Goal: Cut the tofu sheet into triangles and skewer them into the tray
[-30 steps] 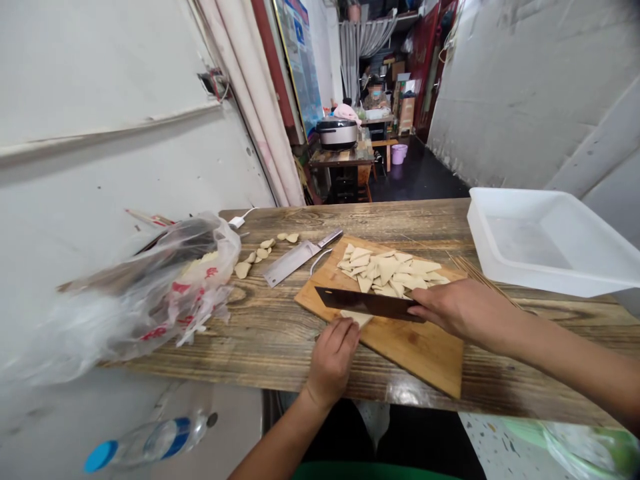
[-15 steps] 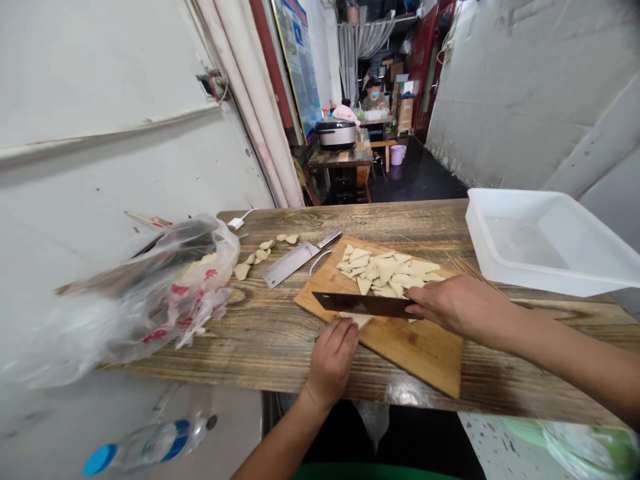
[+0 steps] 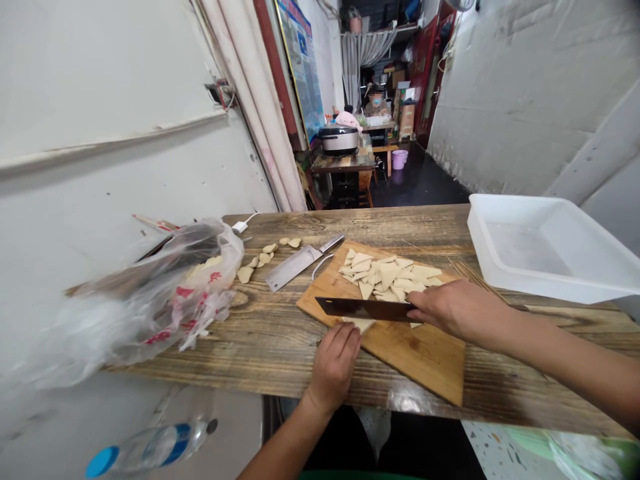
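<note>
My right hand (image 3: 457, 312) grips the handle of a dark-bladed cleaver (image 3: 367, 309), which lies across the wooden cutting board (image 3: 425, 360) with its tip to the left. Just in front of the blade, my left hand (image 3: 336, 360) presses its bunched fingertips onto a pale flat slice (image 3: 361, 324), probably tofu. The fingers cover part of that slice, and the blade hides its far edge. Beyond the cleaver, a heap of pale cut triangles (image 3: 387, 272) covers the board's far half. A second cleaver (image 3: 295, 265) with a metal handle rests left of the board, unheld.
On the left is a clear plastic bag (image 3: 165, 300) with pale pieces inside. Several loose pieces (image 3: 259, 259) lie beside it. A white plastic tub (image 3: 545, 247) stands at the right, near thin sticks (image 3: 477, 277). A water bottle (image 3: 150, 447) is below the table's edge.
The camera view has shifted slightly, so everything sits a little lower. Both hands and the cleaver keep nearly the same place over the board.
</note>
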Available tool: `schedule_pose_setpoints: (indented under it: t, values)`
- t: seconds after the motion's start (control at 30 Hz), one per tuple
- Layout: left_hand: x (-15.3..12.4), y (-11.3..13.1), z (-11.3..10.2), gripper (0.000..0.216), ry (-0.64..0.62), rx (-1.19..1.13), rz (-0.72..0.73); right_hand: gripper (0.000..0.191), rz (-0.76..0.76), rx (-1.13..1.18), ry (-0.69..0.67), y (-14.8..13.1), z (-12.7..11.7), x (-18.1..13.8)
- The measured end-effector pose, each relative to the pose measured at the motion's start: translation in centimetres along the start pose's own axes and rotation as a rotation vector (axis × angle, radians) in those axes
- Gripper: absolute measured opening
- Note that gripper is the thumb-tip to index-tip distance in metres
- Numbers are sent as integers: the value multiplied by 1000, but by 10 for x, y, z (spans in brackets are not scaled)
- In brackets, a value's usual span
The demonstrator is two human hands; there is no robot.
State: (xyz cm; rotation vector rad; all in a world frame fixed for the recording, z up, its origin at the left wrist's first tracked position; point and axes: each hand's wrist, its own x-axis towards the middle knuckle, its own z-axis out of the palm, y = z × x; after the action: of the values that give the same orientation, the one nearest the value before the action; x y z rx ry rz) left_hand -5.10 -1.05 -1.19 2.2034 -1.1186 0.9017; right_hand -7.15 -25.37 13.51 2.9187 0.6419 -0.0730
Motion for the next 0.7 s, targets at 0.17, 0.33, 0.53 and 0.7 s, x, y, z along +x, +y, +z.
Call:
schedule_pose_setpoints:
  t: [0.17, 0.33, 0.53, 0.7]
  values:
    - [1, 0, -1, 27, -5, -5, 14, 20, -10, 21, -10, -1, 1, 1]
    - [2, 0, -1, 27, 10, 1, 30, 20, -2, 42, -49, -2, 4, 4]
    - [1, -1, 1, 29, 5, -9, 15, 20, 12, 65, -87, -2, 2, 5]
    - [1, 0, 1, 31, 2, -10, 16, 19, -3, 54, -58, -2, 12, 7]
